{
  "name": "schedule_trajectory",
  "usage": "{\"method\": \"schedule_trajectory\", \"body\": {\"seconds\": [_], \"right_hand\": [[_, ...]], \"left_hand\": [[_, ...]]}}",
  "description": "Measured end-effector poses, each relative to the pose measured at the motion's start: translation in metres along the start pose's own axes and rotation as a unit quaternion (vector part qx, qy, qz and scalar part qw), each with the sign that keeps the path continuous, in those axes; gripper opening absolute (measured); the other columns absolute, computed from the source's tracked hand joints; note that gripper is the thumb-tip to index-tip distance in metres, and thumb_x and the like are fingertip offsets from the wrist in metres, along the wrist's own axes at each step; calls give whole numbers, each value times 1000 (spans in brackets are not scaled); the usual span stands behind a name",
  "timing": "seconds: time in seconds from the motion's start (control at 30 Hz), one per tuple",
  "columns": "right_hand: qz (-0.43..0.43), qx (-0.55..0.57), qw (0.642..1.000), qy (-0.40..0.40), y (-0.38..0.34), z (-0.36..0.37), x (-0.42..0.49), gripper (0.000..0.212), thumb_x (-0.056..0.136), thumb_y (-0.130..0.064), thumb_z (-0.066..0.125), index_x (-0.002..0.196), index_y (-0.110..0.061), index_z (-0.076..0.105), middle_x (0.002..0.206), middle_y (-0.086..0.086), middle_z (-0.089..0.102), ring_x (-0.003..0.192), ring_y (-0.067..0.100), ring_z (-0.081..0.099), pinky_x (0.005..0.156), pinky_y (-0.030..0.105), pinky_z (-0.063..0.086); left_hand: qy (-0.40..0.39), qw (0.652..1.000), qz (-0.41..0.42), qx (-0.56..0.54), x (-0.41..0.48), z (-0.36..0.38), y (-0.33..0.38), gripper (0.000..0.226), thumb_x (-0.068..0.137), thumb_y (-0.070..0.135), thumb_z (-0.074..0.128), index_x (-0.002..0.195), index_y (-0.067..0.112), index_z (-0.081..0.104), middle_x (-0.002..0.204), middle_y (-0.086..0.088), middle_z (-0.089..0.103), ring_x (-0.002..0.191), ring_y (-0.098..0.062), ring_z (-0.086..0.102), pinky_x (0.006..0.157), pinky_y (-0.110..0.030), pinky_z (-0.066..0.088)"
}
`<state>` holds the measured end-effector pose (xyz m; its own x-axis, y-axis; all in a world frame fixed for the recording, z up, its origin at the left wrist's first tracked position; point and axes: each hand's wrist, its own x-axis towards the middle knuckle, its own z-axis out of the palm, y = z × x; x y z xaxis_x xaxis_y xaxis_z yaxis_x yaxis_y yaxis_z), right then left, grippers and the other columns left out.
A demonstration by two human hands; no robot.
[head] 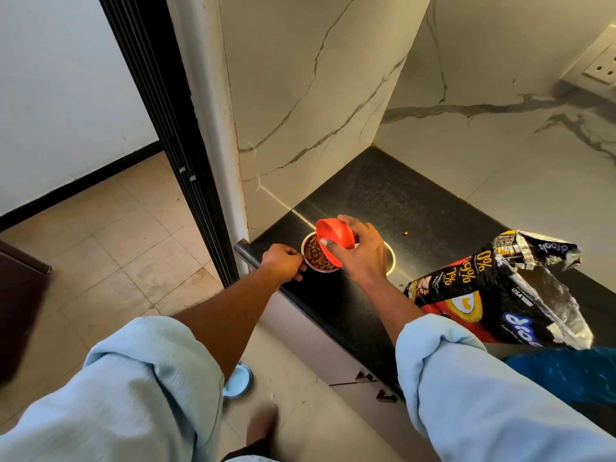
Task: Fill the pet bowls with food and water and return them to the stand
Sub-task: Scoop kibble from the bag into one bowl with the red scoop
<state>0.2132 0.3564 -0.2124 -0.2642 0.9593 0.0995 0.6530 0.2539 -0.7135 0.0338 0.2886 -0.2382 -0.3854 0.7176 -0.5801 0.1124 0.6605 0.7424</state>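
Head view only.

Noted on the black surface [383,195], near its front left corner: one steel bowl [313,261], standing upright and holding brown kibble [314,254].

Left grip [283,261] curled round the bowl's near-left rim, forearm bare, pale blue sleeve [150,378] rolled up.

Right grip [365,258] closed round a red cup [336,238], thumb across the cup's lip. Cup held directly above the bowl, tipped hard over, mouth turned left and down toward the kibble. Cannot tell whether anything is left inside the cup.

Just behind the right grip: steel rim of a second bowl [390,258] on the same surface, mostly hidden by the grip; contents not visible.

To the right, near the front edge: an open black and red food bag [493,295], lying on its side, torn foil mouth facing away.

One stray pellet [405,233] loose on the surface, well apart from both bowls.

On the tiled floor [116,245] below the left arm: a pale blue item with a metal rim [238,378], partly hidden; identity unclear.

Wall socket [603,66] at upper right.
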Motion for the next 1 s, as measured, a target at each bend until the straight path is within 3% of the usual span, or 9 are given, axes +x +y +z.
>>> {"method": "schedule_trajectory", "body": {"seconds": [0.17, 0.27, 0.43, 0.53, 0.6, 0.7, 0.83, 0.9, 1.0], "right_hand": [[16, 65, 996, 60, -6, -19, 5, 72, 77, -66, 83, 140, -38, 62, 129, -3, 63, 117, 19, 61, 90, 40, 57], [28, 103, 991, 86, -12, -36, 11, 68, 79, -65, 82, 138, -36, 63, 130, -3, 64, 115, 18, 62, 89, 36, 58], [38, 158, 980, 114, -43, -80, 28, 57, 84, -60, 81, 132, -33, 66, 103, -5, 66, 95, 12, 64, 70, 18, 47], [41, 169, 975, 135, -57, -117, 36, 53, 87, -64, 75, 129, -31, 68, 98, -3, 68, 91, 13, 65, 73, 25, 51], [49, 180, 972, 143, -61, -137, 38, 56, 86, -69, 73, 127, -30, 68, 103, 3, 71, 97, 23, 69, 76, 35, 60], [49, 198, 965, 167, -66, -181, 30, 60, 79, -74, 76, 124, -36, 68, 89, 4, 67, 86, 24, 70, 63, 36, 62], [13, 176, 968, 181, -68, -244, 11, 40, 79, -72, 77, 109, -47, 70, 74, 8, 64, 70, 23, 69, 67, 49, 63], [14, 152, 971, 184, -67, -276, 0, 32, 83, -67, 78, 103, -43, 73, 77, 9, 68, 71, 24, 72, 62, 49, 66], [57, 89, 982, 157, -49, -318, -21, 35, 85, -65, 77, 104, -36, 72, 89, 5, 68, 76, 23, 73, 56, 37, 64]], "left_hand": [[38, 999, -12, 7, 0, -1, 4, 12, 100, 26, 68, 102, 14, 70, 96, -7, 77, 72, -15, 72, 62, -24, 55], [58, 998, -5, 32, -2, 1, 12, 17, 98, 29, 69, 101, 13, 71, 98, -8, 74, 82, -18, 73, 74, -30, 61], [97, 981, 58, 157, -25, 3, 48, 24, 98, 37, 65, 104, 14, 63, 93, -3, 64, 84, -17, 62, 72, -31, 48], [99, 974, 104, 178, -40, 8, 79, 35, 96, 41, 66, 116, 13, 67, 112, -11, 70, 100, -26, 66, 80, -33, 47], [96, 972, 131, 171, -43, 15, 95, 27, 95, 42, 67, 103, 16, 68, 111, -11, 71, 101, -28, 67, 81, -33, 47], [60, 968, 203, 132, -52, 35, 118, 23, 93, 36, 71, 86, 15, 68, 94, -8, 73, 93, -25, 69, 80, -31, 50], [-24, 944, 286, 160, -70, 69, 137, 4, 87, 18, 74, 87, 17, 70, 80, 4, 70, 81, -18, 67, 71, -25, 48], [-75, 932, 301, 187, -76, 90, 140, 17, 81, 13, 77, 89, 23, 66, 84, 5, 70, 88, -20, 70, 77, -28, 51], [-155, 916, 299, 219, -84, 123, 137, 42, 72, 16, 92, 101, 26, 63, 101, 1, 71, 102, -24, 72, 88, -35, 57]]}}
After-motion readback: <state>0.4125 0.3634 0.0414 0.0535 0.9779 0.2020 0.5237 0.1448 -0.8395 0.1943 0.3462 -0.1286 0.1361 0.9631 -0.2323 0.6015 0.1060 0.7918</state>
